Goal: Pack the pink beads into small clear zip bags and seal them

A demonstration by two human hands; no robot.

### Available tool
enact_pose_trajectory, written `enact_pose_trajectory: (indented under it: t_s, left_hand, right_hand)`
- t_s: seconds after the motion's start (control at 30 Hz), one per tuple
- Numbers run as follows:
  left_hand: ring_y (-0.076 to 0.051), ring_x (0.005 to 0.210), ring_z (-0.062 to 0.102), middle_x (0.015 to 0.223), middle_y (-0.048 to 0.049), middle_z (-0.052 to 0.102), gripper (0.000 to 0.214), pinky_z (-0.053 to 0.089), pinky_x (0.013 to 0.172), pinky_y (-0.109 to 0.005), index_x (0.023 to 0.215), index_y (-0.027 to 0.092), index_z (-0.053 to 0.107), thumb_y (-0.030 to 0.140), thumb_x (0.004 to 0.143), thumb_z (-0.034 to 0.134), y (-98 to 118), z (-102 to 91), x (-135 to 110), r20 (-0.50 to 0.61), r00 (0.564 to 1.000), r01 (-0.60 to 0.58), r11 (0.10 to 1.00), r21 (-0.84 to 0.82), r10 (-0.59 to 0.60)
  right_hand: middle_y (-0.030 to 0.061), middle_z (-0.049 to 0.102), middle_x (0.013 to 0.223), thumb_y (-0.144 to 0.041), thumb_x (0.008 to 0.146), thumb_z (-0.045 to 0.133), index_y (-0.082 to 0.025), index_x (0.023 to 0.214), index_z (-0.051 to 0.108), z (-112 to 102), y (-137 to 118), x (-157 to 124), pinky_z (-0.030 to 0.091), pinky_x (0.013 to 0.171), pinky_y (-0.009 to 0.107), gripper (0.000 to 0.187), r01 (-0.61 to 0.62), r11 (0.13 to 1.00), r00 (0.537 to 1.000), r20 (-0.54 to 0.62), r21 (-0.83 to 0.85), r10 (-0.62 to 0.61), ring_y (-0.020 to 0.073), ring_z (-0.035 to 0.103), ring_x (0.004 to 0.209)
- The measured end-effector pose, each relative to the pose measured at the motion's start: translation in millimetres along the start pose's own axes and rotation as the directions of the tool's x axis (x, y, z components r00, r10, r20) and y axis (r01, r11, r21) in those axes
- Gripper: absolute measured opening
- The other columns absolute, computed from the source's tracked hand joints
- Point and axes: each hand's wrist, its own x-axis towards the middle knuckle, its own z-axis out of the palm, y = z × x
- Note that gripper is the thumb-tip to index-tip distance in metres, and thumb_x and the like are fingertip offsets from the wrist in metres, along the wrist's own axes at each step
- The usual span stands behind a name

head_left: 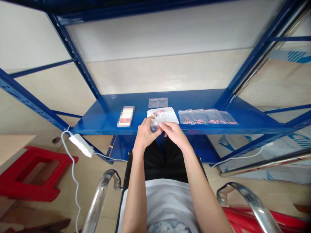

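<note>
while our left hand (145,134) closes on a small clear packet (154,126) just above the blue steel shelf (245,111), our right hand (173,134) pinches narrowly beside it, though we cannot tell whether it grips anything; a slip could drop the packet into our lap, and a careless wrist could knock the white sheet (162,115) or the small clear bags of pink beads (207,117) off the shelf edge; flat clear bags (158,102) and a blurred pack (125,116) share the shelf, with a white power strip (81,145) and red stool (34,171) on the floor
</note>
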Motion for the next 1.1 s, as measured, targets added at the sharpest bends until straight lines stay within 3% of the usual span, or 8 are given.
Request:
enact_pose_trajectory:
  t_s: [0.13, 0.23, 0.33, 0.43, 0.53, 0.7, 0.93, 1.1]
  left_hand:
    - [-0.025, 0.101, 0.072, 0.112, -0.0071, 0.073, 0.042, 0.057, 0.091, -0.037, 0.122, 0.023, 0.063, 0.044, 0.09, 0.08, -1, 0.0, 0, -0.039, 0.999, -0.01, 0.999, -0.03, 0.009]
    - [-0.024, 0.101, 0.072, 0.111, -0.007, 0.072, 0.039, 0.057, 0.091, -0.036, 0.122, 0.023, 0.062, 0.038, 0.089, 0.078, -5, -1.1, -1, -0.069, 0.998, -0.011, 0.999, -0.034, 0.009]
    - [-0.025, 0.101, 0.071, 0.113, -0.0079, 0.069, 0.04, 0.058, 0.093, -0.038, 0.123, 0.022, 0.062, 0.034, 0.088, 0.078, -9, -2.9, -1, -0.098, 0.995, 0.0, 1.0, -0.004, 0.0]
    - [-0.025, 0.102, 0.071, 0.116, -0.0091, 0.067, 0.039, 0.059, 0.095, -0.039, 0.123, 0.022, 0.064, 0.034, 0.089, 0.078, -12, -4.4, -1, -0.117, 0.993, 0.009, 1.0, 0.014, -0.008]
    - [-0.026, 0.104, 0.071, 0.119, -0.0099, 0.066, 0.041, 0.06, 0.097, -0.04, 0.125, 0.022, 0.065, 0.036, 0.089, 0.078, -13, -4.6, -1, -0.12, 0.992, 0.034, 0.999, 0.018, -0.032]
    - [-0.027, 0.107, 0.072, 0.12, -0.0095, 0.065, 0.042, 0.061, 0.099, -0.041, 0.126, 0.023, 0.066, 0.037, 0.089, 0.08, -14, -4.5, -3, -0.112, 0.992, 0.067, 0.997, 0.032, -0.063]
    - [-0.028, 0.109, 0.072, 0.122, -0.0102, 0.065, 0.044, 0.059, 0.103, -0.043, 0.128, 0.022, 0.066, 0.039, 0.09, 0.079, -12, -4.9, -3, -0.084, 0.993, 0.089, 0.995, 0.037, -0.086]
    - [-0.029, 0.111, 0.072, 0.121, -0.0103, 0.065, 0.045, 0.059, 0.103, -0.043, 0.129, 0.022, 0.066, 0.04, 0.09, 0.079, -12, -4.1, -3, -0.08, 0.994, 0.08, 0.996, 0.036, -0.077]
  right_hand:
    - [0.0046, 0.074, 0.088, -0.063, 0.097, 0.065, -0.023, 0.105, 0.076, -6, -5, 2, 0.054, 0.057, 0.028, 0.042, 0.022, 1.0, 0.999, 0.04, 0.019, -0.023, 0.0216, 0.07, 0.077]
    - [0.0064, 0.079, 0.098, -0.056, 0.097, 0.067, -0.025, 0.12, 0.074, -27, -6, 18, 0.054, 0.057, 0.027, 0.04, 0.025, 1.0, 0.999, 0.025, 0.009, -0.026, 0.0227, 0.076, 0.082]
    - [0.007, 0.08, 0.095, -0.042, 0.094, 0.068, -0.022, 0.112, 0.075, -55, -3, 52, 0.051, 0.059, 0.027, 0.028, 0.027, 0.989, 0.997, -0.064, -0.146, -0.036, 0.0223, 0.076, 0.078]
    - [0.0057, 0.081, 0.087, -0.024, 0.089, 0.067, -0.02, 0.094, 0.077, -67, 2, 90, 0.054, 0.074, 0.032, 0.012, 0.027, 0.918, 0.994, -0.085, -0.396, -0.066, 0.0198, 0.073, 0.07]
    - [0.0061, 0.082, 0.086, -0.016, 0.087, 0.067, -0.02, 0.089, 0.08, -58, 8, 115, 0.052, 0.081, 0.032, 0.014, 0.091, 0.817, 0.994, 0.005, -0.57, -0.108, 0.0216, 0.074, 0.08]
    - [0.0046, 0.081, 0.087, -0.018, 0.09, 0.07, -0.02, 0.098, 0.084, -35, 18, 124, 0.048, 0.078, 0.027, 0.016, 0.197, 0.717, 0.98, 0.16, -0.669, -0.119, 0.0196, 0.072, 0.084]
    - [0.0075, 0.083, 0.102, -0.02, 0.09, 0.076, -0.022, 0.101, 0.085, -27, 25, 125, 0.049, 0.085, 0.03, 0.015, 0.213, 0.655, 0.977, 0.175, -0.725, -0.124, 0.0222, 0.073, 0.092]
    - [0.0074, 0.082, 0.101, -0.016, 0.089, 0.073, -0.021, 0.099, 0.085, -26, 27, 125, 0.048, 0.086, 0.03, 0.016, 0.223, 0.632, 0.975, 0.18, -0.742, -0.133, 0.0228, 0.073, 0.092]
